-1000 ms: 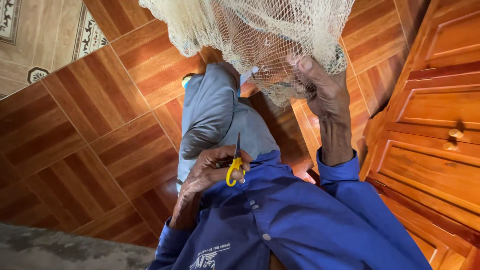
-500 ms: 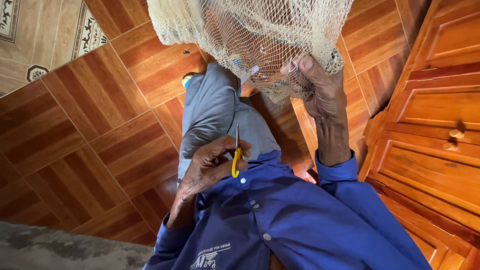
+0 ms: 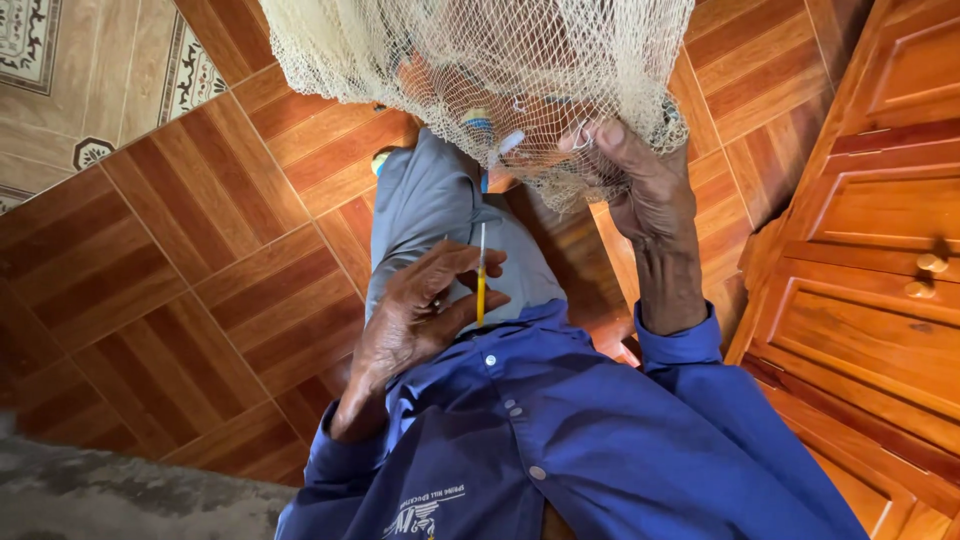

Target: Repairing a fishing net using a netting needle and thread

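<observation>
Above lap: one net (image 3: pixel 480 60), one yellow-handled tool (image 3: pixel 481 285), two hands.

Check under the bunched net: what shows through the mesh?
Through the net: tile floor and grey trouser leg. Right hand grips its bunched lower edge; small blue and white bits behind are unclear.

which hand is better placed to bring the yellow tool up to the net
Left, most likely. The left hand holds the thin yellow tool upright over the grey trousers, apart from the net. The right hand is gripping the bunched net, holding it up.
</observation>
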